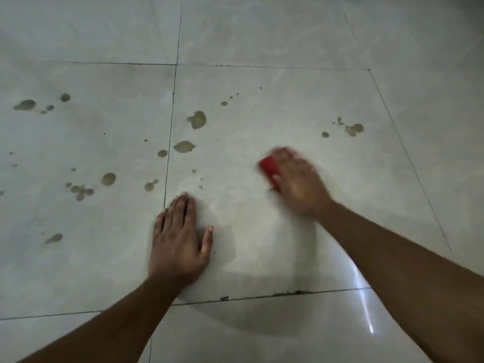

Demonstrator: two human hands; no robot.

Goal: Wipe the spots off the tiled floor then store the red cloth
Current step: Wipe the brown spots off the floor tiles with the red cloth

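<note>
My right hand (297, 179) presses a folded red cloth (268, 169) onto the pale tiled floor (262, 35); the hand is blurred, and only the cloth's left edge shows from under it. My left hand (178, 239) lies flat on the tile with fingers spread, holding nothing. Brownish spots mark the floor: a large blot (197, 119) and another (184, 146) left of the cloth, a cluster (353, 129) to the upper right of it, and several more on the left tile, such as one (108, 178) and one (25, 105).
Dark grout lines divide the large tiles, one running vertically (170, 132) just left of my left hand. A bright reflection (366, 310) streaks the near tile beside my right forearm.
</note>
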